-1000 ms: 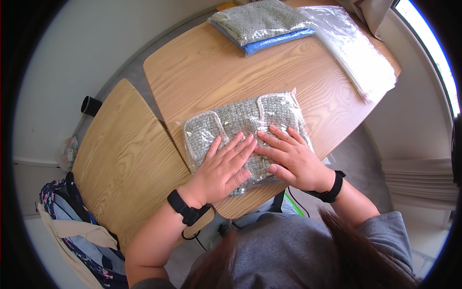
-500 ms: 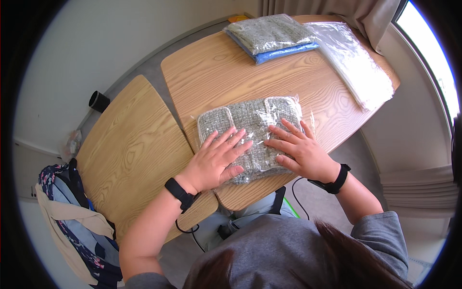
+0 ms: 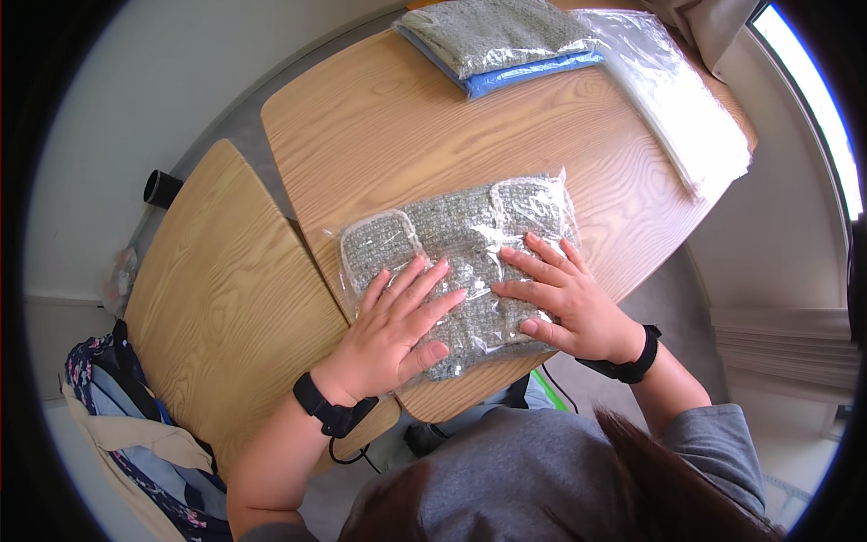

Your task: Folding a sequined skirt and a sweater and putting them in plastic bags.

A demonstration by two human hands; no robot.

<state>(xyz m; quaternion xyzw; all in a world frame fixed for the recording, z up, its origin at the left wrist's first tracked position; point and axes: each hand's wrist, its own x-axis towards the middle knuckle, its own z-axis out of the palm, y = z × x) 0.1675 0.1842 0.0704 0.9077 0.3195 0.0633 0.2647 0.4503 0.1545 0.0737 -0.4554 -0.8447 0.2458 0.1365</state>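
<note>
A folded grey tweed-like garment with pale trim, sealed in a clear plastic bag (image 3: 456,226), lies on the wooden table (image 3: 361,144) close to me. My left hand (image 3: 393,321) rests flat on its left half, fingers spread. On the right half lies my right hand (image 3: 569,303), also flat with its fingers apart. Neither hand grips the bag; both palms press on its top. Part of the garment's lower edge is hidden beneath my hands. Glare makes the plastic shine between them.
A bagged grey garment (image 3: 506,36) lies on a blue package (image 3: 533,74) at the table's far side. Flat clear plastic bags (image 3: 677,108) are stacked at the far right. A second wooden table (image 3: 217,280) adjoins on the left, with clothes (image 3: 144,425) beside it and a black bin (image 3: 163,188) beyond.
The view has shifted closer to the table. Both hands remain flat on the bagged garment, with my left hand slightly lower and further left in the picture.
</note>
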